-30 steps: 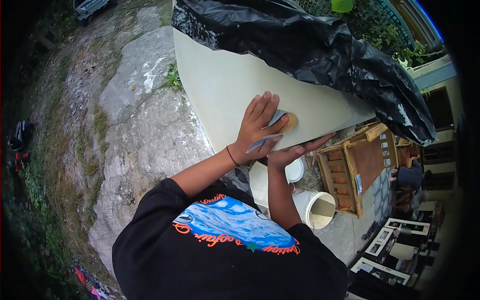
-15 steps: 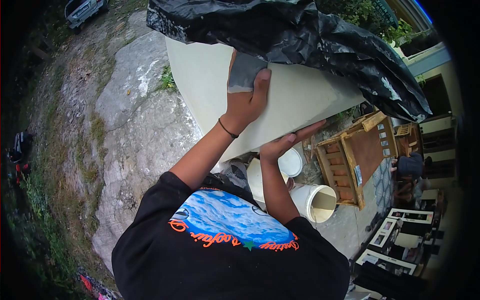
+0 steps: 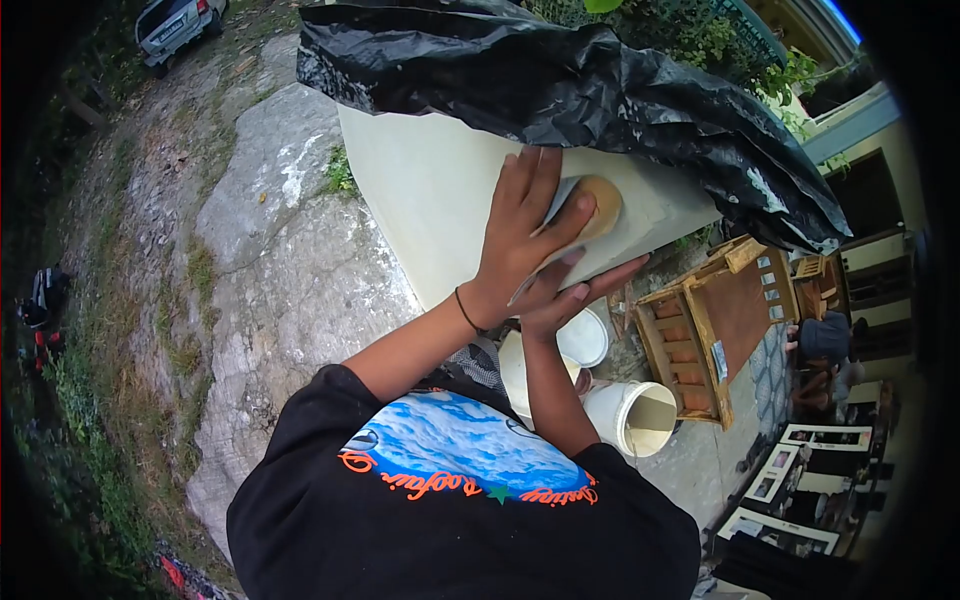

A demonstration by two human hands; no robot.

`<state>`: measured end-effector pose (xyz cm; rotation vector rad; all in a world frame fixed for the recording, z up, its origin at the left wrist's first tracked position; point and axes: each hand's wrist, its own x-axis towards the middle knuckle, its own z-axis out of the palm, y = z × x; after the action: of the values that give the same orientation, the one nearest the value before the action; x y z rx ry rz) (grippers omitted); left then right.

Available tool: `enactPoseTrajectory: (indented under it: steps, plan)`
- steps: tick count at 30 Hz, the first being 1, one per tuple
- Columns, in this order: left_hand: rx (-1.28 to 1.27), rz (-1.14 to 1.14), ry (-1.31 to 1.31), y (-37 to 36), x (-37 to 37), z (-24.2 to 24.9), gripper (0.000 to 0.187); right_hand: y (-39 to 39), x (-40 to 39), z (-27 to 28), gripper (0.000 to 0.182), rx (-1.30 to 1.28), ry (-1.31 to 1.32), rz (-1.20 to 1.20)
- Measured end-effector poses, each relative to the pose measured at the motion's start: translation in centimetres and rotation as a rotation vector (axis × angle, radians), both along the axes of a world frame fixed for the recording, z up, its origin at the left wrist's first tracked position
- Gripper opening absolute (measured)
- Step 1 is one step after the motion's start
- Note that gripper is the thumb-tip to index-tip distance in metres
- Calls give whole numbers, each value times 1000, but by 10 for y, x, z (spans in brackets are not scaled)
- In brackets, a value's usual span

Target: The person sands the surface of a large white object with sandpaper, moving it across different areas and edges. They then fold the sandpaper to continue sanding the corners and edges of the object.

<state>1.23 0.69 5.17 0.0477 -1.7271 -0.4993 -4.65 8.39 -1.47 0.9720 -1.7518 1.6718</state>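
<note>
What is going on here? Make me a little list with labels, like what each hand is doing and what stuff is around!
Place: outdoors, on rocky ground
Left hand: pressing a sheet of sandpaper flat on the cream panel
Right hand: holding the panel's lower edge
On top of panel: black plastic sheet
Below: white bucket, wooden frame
Far off: parked car
</note>
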Motion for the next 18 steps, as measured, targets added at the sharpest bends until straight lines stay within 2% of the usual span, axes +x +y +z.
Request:
enactPoseTrajectory:
  steps: [2, 3, 5, 6, 8, 9, 11, 14, 15, 16, 17, 18]
  plan:
    - [-85, -4, -57, 6, 4, -27, 39, 2, 0, -1, 71, 9, 1, 12]
    - [-89, -1, -55, 0, 5, -21, 39, 1, 3, 5, 71, 0, -6, 31]
    - [148, -54, -68, -8, 6, -10, 38, 2, 2, 1, 71, 16, -10, 22]
    - [435, -259, -60, -11, 2, -4, 38, 3, -1, -1, 71, 30, -9, 12]
    - [782, -430, -23, -11, -12, -17, 37, 4, -1, -4, 71, 41, 5, -11]
    - [781, -433, -24, -8, -10, -14, 37, 5, -2, -4, 75, 59, -3, -28]
    - [115, -19, -47, 7, 2, -4, 39, 6, 0, -2, 79, 77, -8, -40]
    - [-78, 15, -20, 14, 0, -45, 39, 9, -8, -13, 74, 140, 61, -89]
    - [53, -32, -58, 6, 4, -41, 37, 3, 1, 2, 75, 32, 3, 23]
    - [188, -80, -99, -3, 8, -36, 36, 4, -4, -6, 75, 28, -19, 23]
    - [470, -185, -28, -10, 1, -35, 39, 3, -2, -4, 76, 34, -23, 15]
    - [721, -178, -58, -24, -16, -73, 39, 3, 0, -3, 76, 42, -26, 5]
